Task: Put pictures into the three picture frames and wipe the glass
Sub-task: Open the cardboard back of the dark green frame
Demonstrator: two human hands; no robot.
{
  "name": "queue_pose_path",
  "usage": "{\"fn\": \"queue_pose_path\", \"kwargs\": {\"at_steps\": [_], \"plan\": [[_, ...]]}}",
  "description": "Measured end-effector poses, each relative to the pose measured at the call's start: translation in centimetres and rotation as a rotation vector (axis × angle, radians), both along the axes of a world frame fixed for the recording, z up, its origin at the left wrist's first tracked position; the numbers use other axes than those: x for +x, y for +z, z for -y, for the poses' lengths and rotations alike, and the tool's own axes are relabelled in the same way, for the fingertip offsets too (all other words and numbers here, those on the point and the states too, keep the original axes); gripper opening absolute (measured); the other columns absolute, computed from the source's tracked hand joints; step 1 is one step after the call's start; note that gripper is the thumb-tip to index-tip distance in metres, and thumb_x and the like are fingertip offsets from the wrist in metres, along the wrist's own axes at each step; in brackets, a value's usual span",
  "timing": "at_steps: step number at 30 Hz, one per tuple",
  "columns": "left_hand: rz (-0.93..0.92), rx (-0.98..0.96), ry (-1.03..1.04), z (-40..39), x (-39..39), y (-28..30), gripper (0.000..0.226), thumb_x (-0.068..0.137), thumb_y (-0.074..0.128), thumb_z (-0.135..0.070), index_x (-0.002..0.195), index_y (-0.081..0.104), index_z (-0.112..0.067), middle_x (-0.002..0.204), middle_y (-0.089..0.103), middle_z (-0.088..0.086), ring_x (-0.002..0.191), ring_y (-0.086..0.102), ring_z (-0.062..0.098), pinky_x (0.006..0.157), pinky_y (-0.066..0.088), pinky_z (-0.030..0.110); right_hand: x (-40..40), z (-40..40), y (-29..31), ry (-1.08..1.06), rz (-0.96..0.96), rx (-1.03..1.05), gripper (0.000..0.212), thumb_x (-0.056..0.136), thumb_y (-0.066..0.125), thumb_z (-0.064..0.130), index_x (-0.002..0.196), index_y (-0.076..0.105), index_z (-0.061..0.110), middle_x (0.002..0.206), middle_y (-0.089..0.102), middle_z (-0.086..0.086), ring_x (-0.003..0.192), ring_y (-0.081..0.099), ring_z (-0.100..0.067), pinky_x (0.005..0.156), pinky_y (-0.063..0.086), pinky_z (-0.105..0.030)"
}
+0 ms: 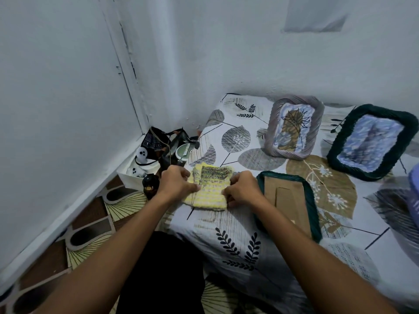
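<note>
A folded yellow-and-white knitted cloth (209, 189) lies near the left edge of the bed. My left hand (175, 183) grips its left side and my right hand (241, 190) grips its right side. A dark green frame (311, 208) lies face down just right of my right hand, its brown cardboard back up. A grey ribbed frame (273, 132) stands against the wall with a picture in it. A second dark green frame (344, 137) leans at the right with a bluish picture.
The bed is covered by a leaf-print sheet (249, 234). A white box (133, 177) of clutter and a dark bottle (150, 185) sit on the floor in the corner at left. A purple object (415, 189) shows at the right edge.
</note>
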State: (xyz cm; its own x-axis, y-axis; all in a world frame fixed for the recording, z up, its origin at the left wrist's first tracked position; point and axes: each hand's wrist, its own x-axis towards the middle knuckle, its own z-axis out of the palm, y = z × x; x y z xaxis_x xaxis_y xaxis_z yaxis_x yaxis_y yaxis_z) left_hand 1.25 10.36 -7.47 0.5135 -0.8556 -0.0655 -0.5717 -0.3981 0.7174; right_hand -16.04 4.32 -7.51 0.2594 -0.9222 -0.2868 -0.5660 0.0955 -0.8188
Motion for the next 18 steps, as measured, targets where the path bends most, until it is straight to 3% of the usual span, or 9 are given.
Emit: {"fn": "queue_pose_path", "kwargs": {"at_steps": [4, 7, 11, 18], "plan": [[-0.021, -0.018, -0.008, 1.9, 0.5, 0.1, 0.055, 0.064, 0.089, -0.021, 0.109, 0.065, -0.002, 0.097, 0.063, 0.008, 0.082, 0.057, 0.015, 0.055, 0.036, 0.012, 0.7, 2.0, -0.2, -0.014, 0.000, -0.011, 0.020, 0.072, 0.077, 0.000, 0.076, 0.060, -0.011, 0.073, 0.069, -0.025, 0.057, 0.068, -0.035, 0.057, 0.058, -0.053], [0.032, 0.009, -0.045, 3.9, 1.0, 0.5, 0.050, 0.064, 0.089, -0.025, 0.101, 0.067, 0.000, 0.090, 0.062, 0.005, 0.083, 0.059, 0.018, 0.068, 0.047, 0.026, 1.2, 3.5, 0.1, -0.025, 0.012, -0.007, 0.021, 0.073, 0.076, -0.002, 0.066, 0.056, 0.000, 0.063, 0.063, -0.018, 0.051, 0.065, -0.032, 0.055, 0.056, -0.058], [0.058, 0.028, -0.059, 6.3, 1.4, 1.0, 0.039, 0.064, 0.089, -0.025, 0.090, 0.066, -0.007, 0.088, 0.062, 0.007, 0.084, 0.057, 0.019, 0.078, 0.051, 0.035, 1.9, 5.4, 0.7, -0.046, 0.019, -0.012, 0.016, 0.075, 0.073, -0.006, 0.068, 0.059, -0.002, 0.072, 0.066, -0.023, 0.062, 0.068, -0.039, 0.061, 0.058, -0.055], [0.098, 0.050, -0.086, 9.0, 1.8, 1.4, 0.036, 0.066, 0.088, -0.023, 0.073, 0.054, -0.015, 0.080, 0.057, 0.006, 0.074, 0.051, 0.018, 0.072, 0.048, 0.036, 2.6, 7.8, 1.3, -0.068, 0.015, -0.020, 0.027, 0.076, 0.073, -0.007, 0.063, 0.052, 0.004, 0.069, 0.063, -0.019, 0.070, 0.070, -0.040, 0.065, 0.058, -0.054]]}}
